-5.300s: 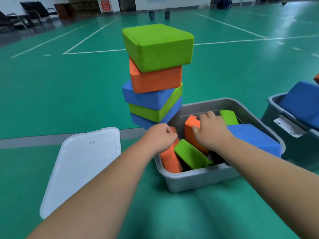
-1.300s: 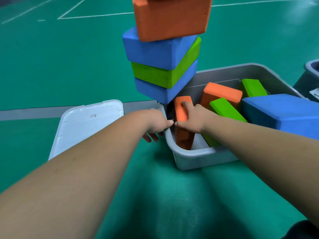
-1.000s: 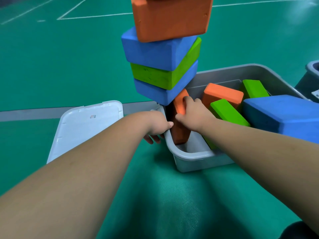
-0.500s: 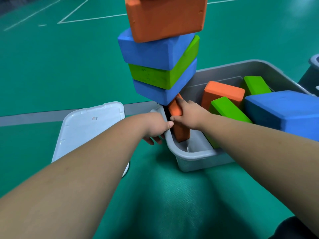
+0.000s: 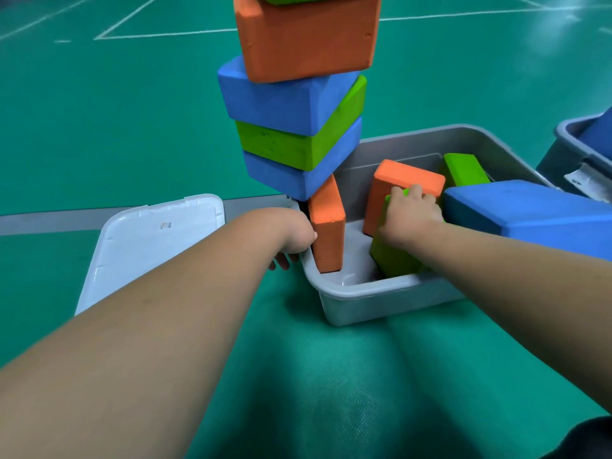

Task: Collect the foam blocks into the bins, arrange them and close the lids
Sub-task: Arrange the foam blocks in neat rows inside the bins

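Right hand (image 5: 410,215) moved onto green block (image 5: 392,261); two bins (image 5: 364,294) (image 5: 568,142).

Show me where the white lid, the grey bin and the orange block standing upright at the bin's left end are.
white lid (image 5: 149,246): head view, middle of its flat top.
grey bin (image 5: 381,303): head view, its near outer wall.
orange block (image 5: 328,243): head view, its near face.

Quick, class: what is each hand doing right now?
Left hand: grips the rim of the grey plastic bin.
Right hand: grips the green foam block inside that bin.
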`<state>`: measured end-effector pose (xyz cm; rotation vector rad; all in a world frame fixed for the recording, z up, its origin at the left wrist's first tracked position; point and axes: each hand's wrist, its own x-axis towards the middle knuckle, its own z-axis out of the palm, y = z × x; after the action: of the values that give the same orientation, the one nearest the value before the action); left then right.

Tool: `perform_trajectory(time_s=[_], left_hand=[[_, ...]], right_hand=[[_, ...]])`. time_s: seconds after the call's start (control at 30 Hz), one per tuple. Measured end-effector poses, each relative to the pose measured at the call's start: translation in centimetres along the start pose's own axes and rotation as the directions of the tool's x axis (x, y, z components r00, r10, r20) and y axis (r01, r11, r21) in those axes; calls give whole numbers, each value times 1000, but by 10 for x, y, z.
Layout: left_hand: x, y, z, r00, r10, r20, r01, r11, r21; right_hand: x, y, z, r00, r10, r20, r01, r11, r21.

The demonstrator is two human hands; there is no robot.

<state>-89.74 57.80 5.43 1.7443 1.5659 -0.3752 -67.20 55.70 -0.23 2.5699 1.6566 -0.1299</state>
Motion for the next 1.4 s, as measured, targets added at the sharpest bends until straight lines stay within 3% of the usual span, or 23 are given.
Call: perform_trajectory(time_s=[0.13, 0.3, 0.43, 0.6, 0.93, 1.27, 1.4], left_hand=[[4, 2, 4, 999, -38, -14, 38, 999, -15], [1, 0, 2, 999, -33, -16, 32, 997, -71], [2, 1, 4, 998, -58, -29, 54, 991, -119], [-5, 8, 5, 998, -61, -31, 56, 988, -147], [-12, 9, 1, 999, -40, -37, 32, 982, -187], [-13, 3, 2, 999, -27, -25, 21, 974, -225], [-13, 2, 2, 1000, -12, -17, 8, 972, -235]], right_hand=[[-1, 19, 0, 999, -8, 36, 11, 996, -90], [-17, 13, -20, 996, 22, 84, -20, 1000, -21], [-36, 14, -50, 1000, -6, -25, 10, 983, 181], [-56, 11, -91, 999, -14, -43, 30, 910, 413], [-88, -8, -133, 982, -110, -152, 170, 866, 470], [-93, -20, -153, 977, -118, -178, 194, 837, 512], [-94, -27, -132, 979, -159, -128, 201, 857, 474]])
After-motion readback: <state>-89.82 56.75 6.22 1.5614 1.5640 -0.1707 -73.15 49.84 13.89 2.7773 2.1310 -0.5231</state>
